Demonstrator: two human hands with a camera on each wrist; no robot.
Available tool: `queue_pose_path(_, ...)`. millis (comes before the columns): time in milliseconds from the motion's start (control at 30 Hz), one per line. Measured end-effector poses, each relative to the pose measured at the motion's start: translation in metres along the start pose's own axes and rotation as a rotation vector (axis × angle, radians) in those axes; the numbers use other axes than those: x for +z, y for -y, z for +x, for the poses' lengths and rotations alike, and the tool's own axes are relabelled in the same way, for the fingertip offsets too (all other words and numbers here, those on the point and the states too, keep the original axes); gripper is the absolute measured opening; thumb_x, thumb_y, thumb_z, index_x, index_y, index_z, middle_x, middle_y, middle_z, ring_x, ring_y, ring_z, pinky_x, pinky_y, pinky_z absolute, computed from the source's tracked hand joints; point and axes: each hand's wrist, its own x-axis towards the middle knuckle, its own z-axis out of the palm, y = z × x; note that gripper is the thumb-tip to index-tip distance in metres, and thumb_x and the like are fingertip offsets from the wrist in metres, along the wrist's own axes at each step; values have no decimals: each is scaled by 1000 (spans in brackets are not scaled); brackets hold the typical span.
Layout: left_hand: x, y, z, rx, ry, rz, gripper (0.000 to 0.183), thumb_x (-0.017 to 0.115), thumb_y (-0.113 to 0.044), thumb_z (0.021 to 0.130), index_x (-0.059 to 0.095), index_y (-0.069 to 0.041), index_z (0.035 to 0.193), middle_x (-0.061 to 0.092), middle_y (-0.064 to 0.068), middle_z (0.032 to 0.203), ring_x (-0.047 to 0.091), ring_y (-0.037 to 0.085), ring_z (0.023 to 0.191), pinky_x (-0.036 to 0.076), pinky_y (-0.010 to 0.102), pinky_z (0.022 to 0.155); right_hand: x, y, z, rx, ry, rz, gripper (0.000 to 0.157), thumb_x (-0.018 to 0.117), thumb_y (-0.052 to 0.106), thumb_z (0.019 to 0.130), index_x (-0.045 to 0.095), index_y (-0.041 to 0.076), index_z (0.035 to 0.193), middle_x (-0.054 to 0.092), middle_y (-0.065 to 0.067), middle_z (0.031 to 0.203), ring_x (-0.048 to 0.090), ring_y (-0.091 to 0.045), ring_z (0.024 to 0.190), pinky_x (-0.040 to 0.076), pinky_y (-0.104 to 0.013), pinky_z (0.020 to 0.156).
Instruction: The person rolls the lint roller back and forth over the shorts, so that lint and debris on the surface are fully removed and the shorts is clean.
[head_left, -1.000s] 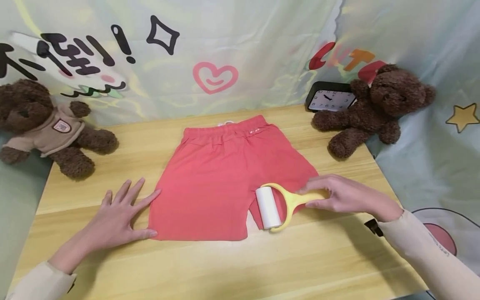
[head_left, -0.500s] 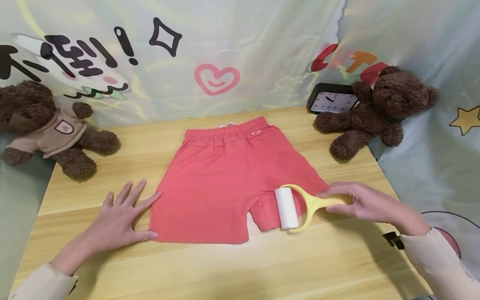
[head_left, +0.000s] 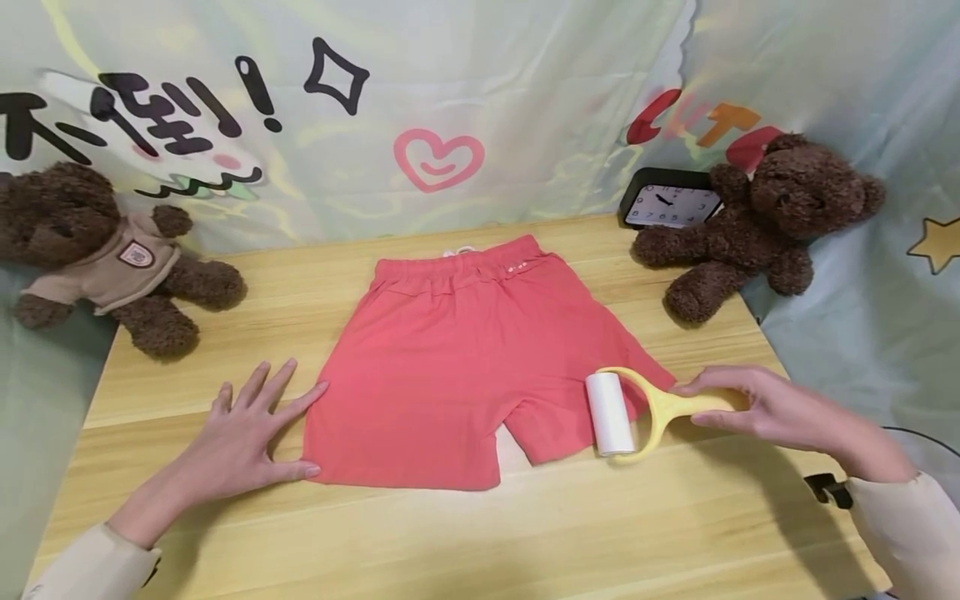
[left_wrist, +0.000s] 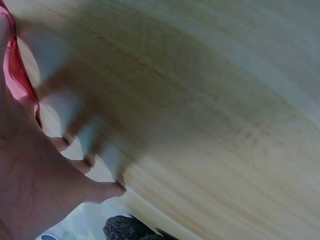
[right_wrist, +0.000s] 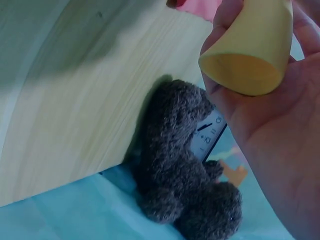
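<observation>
Red shorts point(head_left: 427, 375) lie spread on the wooden table, waistband toward the back wall. My left hand point(head_left: 240, 442) rests with fingers spread at their left edge, thumb and index fingertip touching the cloth. In the left wrist view, the left hand point(left_wrist: 40, 170) shows beside a strip of red fabric point(left_wrist: 17, 75). My right hand point(head_left: 780, 408) grips the yellow handle of a lint roller point(head_left: 663, 410). Its white roll lies over the lower hem of the right leg. The hollow handle end point(right_wrist: 245, 70) fills the top of the right wrist view.
A brown teddy bear point(head_left: 97, 250) in a tan sweater sits at the table's back left. Another brown bear point(head_left: 757, 225) leans at the back right, partly covering a black-framed clock point(head_left: 667, 200). A printed cloth point(head_left: 525, 108) hangs behind the wooden table point(head_left: 450, 550).
My right hand has drawn the lint roller to the right, from near the crotch to the outer part of the right leg. The left hand has stayed at the shorts' left edge.
</observation>
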Motion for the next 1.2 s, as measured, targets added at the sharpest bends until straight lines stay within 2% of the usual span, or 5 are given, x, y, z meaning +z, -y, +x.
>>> queue_pose_path(300, 2, 0, 1, 6, -17, 5, 112, 83, -77, 80, 35, -37, 173, 18, 23, 178, 20, 61, 156, 16, 93, 104, -11, -4, -22, 98, -25, -16, 45, 84, -7, 90, 80, 15, 128, 78, 6, 113, 68, -8, 103, 46, -15, 87)
queue_pose_path(567, 0, -1, 0, 0, 0, 4, 114, 83, -77, 81, 32, -36, 174, 18, 25, 178, 19, 62, 156, 16, 94, 102, -22, -10, -45, 188, -78, -81, 45, 84, -7, 89, 80, 14, 129, 77, 7, 113, 65, -5, 98, 46, -16, 79)
queue_pose_path(800, 1, -1, 0, 0, -4, -1, 114, 83, -76, 80, 32, -36, 174, 17, 24, 178, 19, 62, 156, 15, 94, 102, -27, -18, -60, 203, -131, -84, 46, 84, -13, 86, 81, 9, 126, 78, 9, 113, 66, -2, 99, 48, -12, 80)
queue_pose_path(1000, 0, -2, 0, 4, -13, -6, 113, 84, -75, 80, 34, -36, 173, 18, 24, 178, 20, 62, 156, 15, 94, 103, -35, -20, -71, 311, -151, -129, 41, 85, -8, 87, 82, 11, 124, 76, 15, 107, 61, -3, 84, 46, -21, 66)
queue_pose_path(1200, 0, -2, 0, 2, -6, -15, 113, 84, -75, 80, 33, -36, 174, 17, 24, 178, 18, 61, 157, 14, 94, 103, -42, -23, -80, 403, -139, -197, 35, 87, 1, 91, 82, 16, 123, 73, 23, 110, 58, 1, 89, 45, -19, 67)
